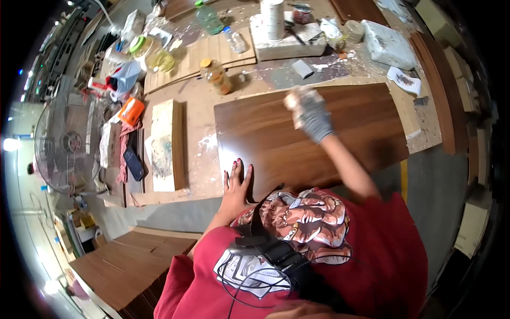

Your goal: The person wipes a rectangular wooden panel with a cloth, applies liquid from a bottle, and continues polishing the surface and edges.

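Note:
A dark brown wood-grain panel [361, 122] lies flat on the workbench in front of me. Bare and with its fingers spread, my left hand [237, 185] rests on the panel's near left corner. My right hand [315, 118], in a grey glove, is closed around a crumpled pale rag [297, 101] over the far middle of the panel. The rag is slightly blurred, and the fingers under it are partly hidden. Just past the panel's far edge sits a small grey block [303, 68].
Left of the panel stands a thick wooden block [166, 146], with a dark phone [134, 163] and a caged fan [69, 141] beyond. A bottle with an orange cap [216, 77] stands behind the panel. White wrapped blocks [390, 45] and a stained paper [404, 81] lie far right.

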Motion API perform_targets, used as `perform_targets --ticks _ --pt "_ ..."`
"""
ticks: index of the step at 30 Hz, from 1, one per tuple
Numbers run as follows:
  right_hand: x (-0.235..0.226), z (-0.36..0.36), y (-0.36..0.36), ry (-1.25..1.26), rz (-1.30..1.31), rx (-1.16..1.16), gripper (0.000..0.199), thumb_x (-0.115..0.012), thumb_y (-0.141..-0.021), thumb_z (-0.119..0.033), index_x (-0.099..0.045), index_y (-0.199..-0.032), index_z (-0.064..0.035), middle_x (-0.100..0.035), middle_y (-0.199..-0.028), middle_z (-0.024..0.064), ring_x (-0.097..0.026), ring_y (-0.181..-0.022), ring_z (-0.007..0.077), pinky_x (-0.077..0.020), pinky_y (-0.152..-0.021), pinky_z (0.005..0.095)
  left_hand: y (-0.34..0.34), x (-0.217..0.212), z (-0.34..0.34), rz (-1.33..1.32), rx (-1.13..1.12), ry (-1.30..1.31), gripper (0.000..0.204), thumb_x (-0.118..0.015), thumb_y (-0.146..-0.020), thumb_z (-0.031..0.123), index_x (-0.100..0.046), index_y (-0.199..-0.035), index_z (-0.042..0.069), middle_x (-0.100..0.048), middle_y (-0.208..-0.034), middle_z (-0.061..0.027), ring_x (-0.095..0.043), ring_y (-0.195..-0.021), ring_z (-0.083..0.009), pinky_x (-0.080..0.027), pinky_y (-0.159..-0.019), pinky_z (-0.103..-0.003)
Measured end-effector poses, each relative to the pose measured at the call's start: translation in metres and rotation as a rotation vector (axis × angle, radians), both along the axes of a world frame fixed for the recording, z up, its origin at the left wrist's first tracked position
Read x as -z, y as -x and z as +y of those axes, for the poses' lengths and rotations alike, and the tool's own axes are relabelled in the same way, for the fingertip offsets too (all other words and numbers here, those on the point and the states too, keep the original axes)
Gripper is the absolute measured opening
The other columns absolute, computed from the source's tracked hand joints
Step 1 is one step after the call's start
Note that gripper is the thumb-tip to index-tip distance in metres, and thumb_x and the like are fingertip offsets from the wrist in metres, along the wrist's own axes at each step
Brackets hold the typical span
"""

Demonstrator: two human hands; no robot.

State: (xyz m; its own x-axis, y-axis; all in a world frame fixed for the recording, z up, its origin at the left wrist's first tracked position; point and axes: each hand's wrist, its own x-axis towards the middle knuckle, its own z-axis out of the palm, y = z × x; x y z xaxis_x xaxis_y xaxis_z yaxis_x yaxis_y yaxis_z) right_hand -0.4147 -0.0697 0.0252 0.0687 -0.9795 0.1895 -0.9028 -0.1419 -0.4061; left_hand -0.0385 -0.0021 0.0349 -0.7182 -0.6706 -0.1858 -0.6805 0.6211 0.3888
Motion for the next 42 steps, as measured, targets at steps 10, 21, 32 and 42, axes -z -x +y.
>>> perform_targets --ticks 10,21,32,42 --pt "0.055 -0.037 0.001 0.22 0.445 0.516 0.066 -0.052 -0.096 -0.021 -0.039 -0.159 -0.0056 -0.058 -0.143 0.0176 -0.052 -0.134 0.0381 -0.0342 -0.12 0.0472 -0.042 0.008 0.013 0.313 -0.137 -0.047 0.14 -0.096 -0.059 0.039 -0.014 -0.164 -0.006 -0.023 -0.167 -0.0316 -0.024 -0.156 -0.0469 -0.021 -0.127 -0.055" --pt "0.023 -0.01 -0.223 0.1 0.345 -0.237 0.056 -0.043 -0.107 -0.033 -0.041 -0.161 -0.0194 -0.039 -0.166 0.011 -0.028 -0.157 0.0308 -0.0192 -0.13 0.0477 -0.049 0.016 0.006 0.581 -0.21 -0.118 0.159 -0.1 -0.059 0.023 0.018 -0.163 0.001 -0.027 -0.167 -0.0303 -0.032 -0.155 -0.0409 -0.031 -0.125 -0.045" --pt "0.03 0.051 -0.128 0.134 0.407 0.258 0.058 -0.045 -0.104 -0.03 -0.042 -0.158 -0.0093 -0.044 -0.161 0.0175 -0.037 -0.151 0.0376 -0.026 -0.125 0.0513 -0.057 0.021 -0.005 0.612 -0.098 -0.203 0.127 -0.089 -0.076 0.009 -0.001 -0.167 0.002 -0.016 -0.173 -0.0236 -0.025 -0.159 -0.0352 -0.028 -0.126 -0.043" --pt "-0.034 0.154 -0.169 -0.116 0.12 -0.019 0.058 -0.058 -0.095 -0.026 -0.047 -0.149 -0.0097 -0.051 -0.148 0.0166 -0.047 -0.142 0.0343 -0.0332 -0.119 0.055 -0.059 0.027 -0.001 0.274 -0.044 0.024 0.126 -0.093 -0.067 0.023 -0.017 -0.165 0.001 -0.021 -0.168 -0.029 -0.026 -0.154 -0.0482 -0.022 -0.125 -0.06"
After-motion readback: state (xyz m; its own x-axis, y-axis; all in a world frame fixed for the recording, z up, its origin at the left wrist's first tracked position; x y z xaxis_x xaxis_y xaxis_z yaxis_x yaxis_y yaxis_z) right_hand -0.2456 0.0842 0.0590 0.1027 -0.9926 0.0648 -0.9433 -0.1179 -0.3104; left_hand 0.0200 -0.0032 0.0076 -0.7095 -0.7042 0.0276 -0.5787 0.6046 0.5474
